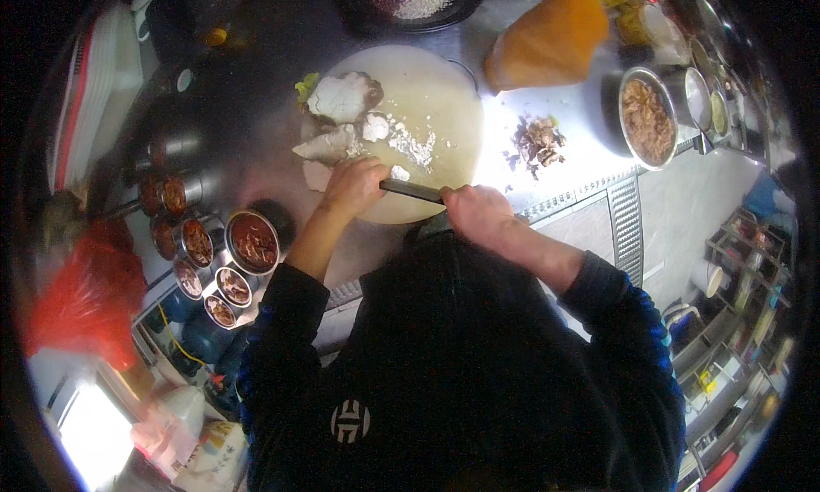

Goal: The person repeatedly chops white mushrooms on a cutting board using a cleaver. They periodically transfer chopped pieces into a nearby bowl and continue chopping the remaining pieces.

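A round cutting board (448, 123) lies on the metal counter before me. My right hand (477, 213) grips a cleaver or knife at its handle end; the dark spine of the blade (412, 190) is seen almost edge-on near the board's front rim. Curled at the blade's other end is my left hand (355, 181), its fingertips hidden from above. Pale food pieces (328, 143) lie just beyond and beside it. Farther back on the board sits a larger whitish chunk (344, 98) with a brown edge. White crumbs (413, 146) are scattered across the middle.
A pile of brown chopped food (539, 143) lies right of the board. Beyond it stand an orange container (551, 40) and a metal bowl of brown food (648, 122). Several metal pots, one with red contents (253, 241), stand at left. A dark pan (442, 21) is at the back.
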Demonstrator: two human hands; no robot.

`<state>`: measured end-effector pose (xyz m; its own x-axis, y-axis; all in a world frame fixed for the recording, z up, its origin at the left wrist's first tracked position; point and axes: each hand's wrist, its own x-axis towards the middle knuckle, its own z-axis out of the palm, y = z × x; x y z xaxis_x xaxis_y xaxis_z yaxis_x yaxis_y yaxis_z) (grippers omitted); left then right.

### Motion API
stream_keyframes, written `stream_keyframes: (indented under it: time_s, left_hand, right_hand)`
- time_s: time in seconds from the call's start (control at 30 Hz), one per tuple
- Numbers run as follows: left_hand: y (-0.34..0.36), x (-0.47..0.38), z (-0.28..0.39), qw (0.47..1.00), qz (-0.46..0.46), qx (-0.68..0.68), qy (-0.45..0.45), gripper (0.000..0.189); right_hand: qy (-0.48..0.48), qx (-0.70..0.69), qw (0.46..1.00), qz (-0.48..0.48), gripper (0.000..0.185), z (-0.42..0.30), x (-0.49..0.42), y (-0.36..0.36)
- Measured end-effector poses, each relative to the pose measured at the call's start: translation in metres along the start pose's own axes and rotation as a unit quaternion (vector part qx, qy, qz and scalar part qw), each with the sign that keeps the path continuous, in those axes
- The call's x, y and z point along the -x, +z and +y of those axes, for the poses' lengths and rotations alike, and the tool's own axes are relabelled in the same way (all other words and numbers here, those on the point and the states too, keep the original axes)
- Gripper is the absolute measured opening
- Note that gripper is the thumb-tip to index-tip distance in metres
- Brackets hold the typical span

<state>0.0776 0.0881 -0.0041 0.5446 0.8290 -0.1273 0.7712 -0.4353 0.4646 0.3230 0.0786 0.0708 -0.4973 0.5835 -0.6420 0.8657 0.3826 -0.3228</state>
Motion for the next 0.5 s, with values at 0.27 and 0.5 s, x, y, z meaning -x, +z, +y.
stream_keyframes:
  time_s: [0.27, 0.5]
  left_hand:
    - [0.022, -0.015, 0.002, 0.998, -0.017, -0.052, -0.011, 0.010]
    - [-0.007, -0.014, 0.013, 0.998, -0.033, -0.047, -0.038, 0.009]
  right_hand:
    - [0.028, 0.010, 0.998, -0.058, 0.025, 0.025, -0.018, 0.009]
    - [-0.006, -0.015, 1.000, -0.013, 0.026, 0.021, -0.001, -0.005]
